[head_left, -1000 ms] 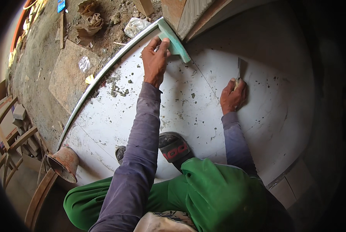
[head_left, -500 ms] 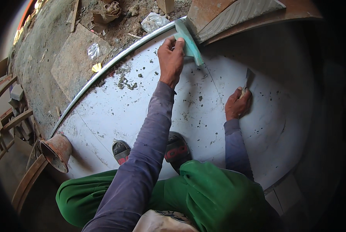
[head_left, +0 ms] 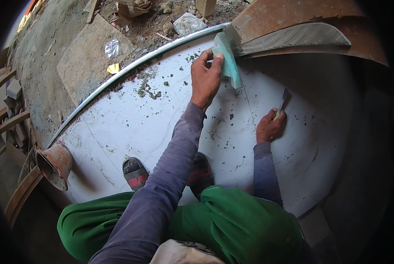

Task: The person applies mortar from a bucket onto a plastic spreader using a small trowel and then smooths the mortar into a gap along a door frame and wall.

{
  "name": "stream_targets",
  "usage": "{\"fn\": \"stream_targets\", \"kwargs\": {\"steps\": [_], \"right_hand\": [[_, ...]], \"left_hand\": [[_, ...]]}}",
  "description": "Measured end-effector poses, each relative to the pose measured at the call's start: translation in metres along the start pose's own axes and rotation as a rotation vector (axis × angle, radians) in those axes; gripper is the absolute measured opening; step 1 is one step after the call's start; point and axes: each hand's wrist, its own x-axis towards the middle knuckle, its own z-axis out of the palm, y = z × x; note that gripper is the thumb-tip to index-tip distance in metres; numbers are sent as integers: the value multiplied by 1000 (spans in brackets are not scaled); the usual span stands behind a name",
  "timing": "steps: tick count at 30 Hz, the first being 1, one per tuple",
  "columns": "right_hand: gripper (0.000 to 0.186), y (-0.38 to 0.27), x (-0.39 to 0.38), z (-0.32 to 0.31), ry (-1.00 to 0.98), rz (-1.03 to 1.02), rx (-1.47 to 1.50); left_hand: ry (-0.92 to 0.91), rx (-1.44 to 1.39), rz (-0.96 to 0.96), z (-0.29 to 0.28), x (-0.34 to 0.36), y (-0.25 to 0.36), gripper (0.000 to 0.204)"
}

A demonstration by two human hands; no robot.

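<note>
My left hand [head_left: 207, 79] reaches forward with its fingers closed on a pale teal, flat-bladed piece [head_left: 227, 66], perhaps a plastic float. The piece lies tilted at the far edge of the white tile floor [head_left: 161, 127], over one end of a dark joint line. Its full shape is partly behind my fingers. Farther right, my right hand [head_left: 271, 126] rests low over the tiles, wrapped around the light handle of a putty knife [head_left: 285, 99]. That knife's thin blade points away from me. Grey mortar crumbs [head_left: 148, 91] lie scattered left of my left hand.
A curved-looking metal trim strip [head_left: 131, 66] borders the tiles, with dirt and rubble [head_left: 161, 26] beyond. A brown board [head_left: 285, 26] with a ridged grey piece [head_left: 298, 42] stands at the far right. At left a dirty bucket [head_left: 58, 163] lies tipped over, near stacked wood [head_left: 12, 121].
The view has turned slightly. My left hand has brought the teal piece a little nearer along the joint line. My right hand still holds the putty knife in about the same place.
</note>
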Motion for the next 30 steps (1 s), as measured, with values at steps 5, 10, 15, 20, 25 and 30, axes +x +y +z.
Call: {"fn": "stream_targets", "kwargs": {"steps": [5,10,15,20,25,30], "right_hand": [[37,-6,-3,4,-11,-10,40],[36,1,-1,0,23,5,1],[36,-4,-1,-6,8,-21,-48],[36,-15,-4,2,24,-46,-34],[35,-12,-3,-2,33,4,-48],[33,-3,0,-5,23,-21,-127]], "left_hand": [[18,88,71,5,33,-1,37],[-65,82,-36,12,-18,-16,42],[34,-4,-31,11,-20,-9,41],[78,44,18,16,17,-2,36],[-32,47,57,22,-60,27,35],[61,36,82,16,-33,22,39]]}}
